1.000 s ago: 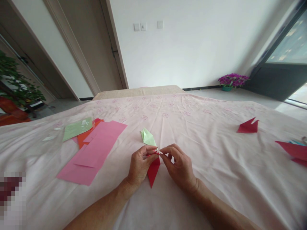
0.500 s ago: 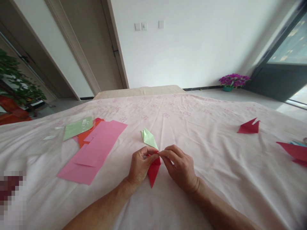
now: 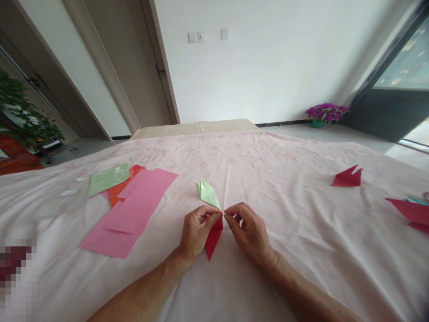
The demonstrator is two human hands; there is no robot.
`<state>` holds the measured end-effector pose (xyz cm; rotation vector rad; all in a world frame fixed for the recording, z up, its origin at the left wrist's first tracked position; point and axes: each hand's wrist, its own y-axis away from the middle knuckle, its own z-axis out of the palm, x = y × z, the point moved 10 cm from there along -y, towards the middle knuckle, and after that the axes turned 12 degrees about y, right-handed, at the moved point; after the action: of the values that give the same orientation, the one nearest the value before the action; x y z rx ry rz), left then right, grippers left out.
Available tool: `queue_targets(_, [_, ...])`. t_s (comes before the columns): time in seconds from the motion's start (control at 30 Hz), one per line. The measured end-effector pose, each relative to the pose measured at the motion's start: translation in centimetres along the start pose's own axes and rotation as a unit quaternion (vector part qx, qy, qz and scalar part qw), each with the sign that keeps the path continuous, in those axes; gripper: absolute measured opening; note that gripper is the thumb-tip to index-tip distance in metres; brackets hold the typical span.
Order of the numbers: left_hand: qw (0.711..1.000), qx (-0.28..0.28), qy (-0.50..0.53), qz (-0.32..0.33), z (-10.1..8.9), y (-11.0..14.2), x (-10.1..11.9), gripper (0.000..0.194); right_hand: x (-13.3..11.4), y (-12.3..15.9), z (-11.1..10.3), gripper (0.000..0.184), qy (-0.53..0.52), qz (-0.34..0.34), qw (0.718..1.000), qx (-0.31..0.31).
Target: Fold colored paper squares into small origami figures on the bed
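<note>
A red folded paper (image 3: 214,236) points downward below my left hand (image 3: 197,228), which is shut on its upper part with thumb and forefinger. My right hand (image 3: 250,232) is closed in a pinch at the paper's upper right tip; the fingertips are so close that the bit between them is hard to see. Part of the red paper is hidden behind the left fingers. Just beyond the hands lies a light green folded paper (image 3: 208,195), its lower point close to the left fingertips.
Pink paper sheets (image 3: 144,210) lie at the left, overlapping orange paper (image 3: 117,192) and a green packet (image 3: 109,180). To the right stand a red folded paper bird (image 3: 347,177) and another red folded piece (image 3: 410,210) beside something blue. A wrinkled pink cloth (image 3: 301,205) covers the surface.
My right hand has shifted very slightly, its fingertips a little farther from the left ones. The red paper's lower point has swung slightly left.
</note>
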<state>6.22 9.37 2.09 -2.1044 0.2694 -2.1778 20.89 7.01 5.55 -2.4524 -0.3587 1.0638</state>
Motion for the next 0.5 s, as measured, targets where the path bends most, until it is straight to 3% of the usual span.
queue_targets(0.5, [0.999,0.001,-0.034,0.013,-0.1,-0.1,0.0,0.018,1.2,-0.2,0.5,0.015,-0.055,0.076,0.995,-0.016])
